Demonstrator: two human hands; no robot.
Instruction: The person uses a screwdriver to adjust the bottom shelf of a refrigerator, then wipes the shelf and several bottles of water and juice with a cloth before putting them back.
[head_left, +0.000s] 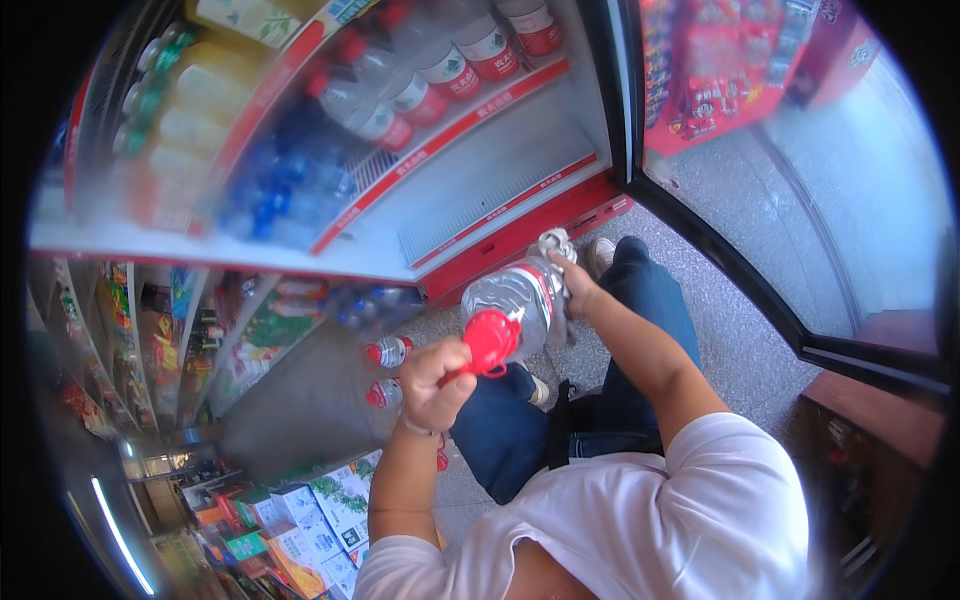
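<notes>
My left hand (435, 384) grips the red handle at the neck of a large clear plastic water bottle (504, 294). The bottle is tilted, its red cap (491, 335) towards me and its base pointing away. At the far end, my right hand (576, 283) holds a pale, crumpled cloth (556, 244) against the side of the bottle near the base. Part of the cloth is hidden behind the bottle. Two more red-capped bottles, one of them a water bottle (391, 351), stand on the floor left of my left hand.
Ahead is an open drinks cooler with bottles on its upper shelf (480, 112) and a bare lower rack (487, 202). Its glass door (712, 262) swings out at the right. Stacked cartons (315, 517) lie at lower left, and goods shelves (202, 330) line the left.
</notes>
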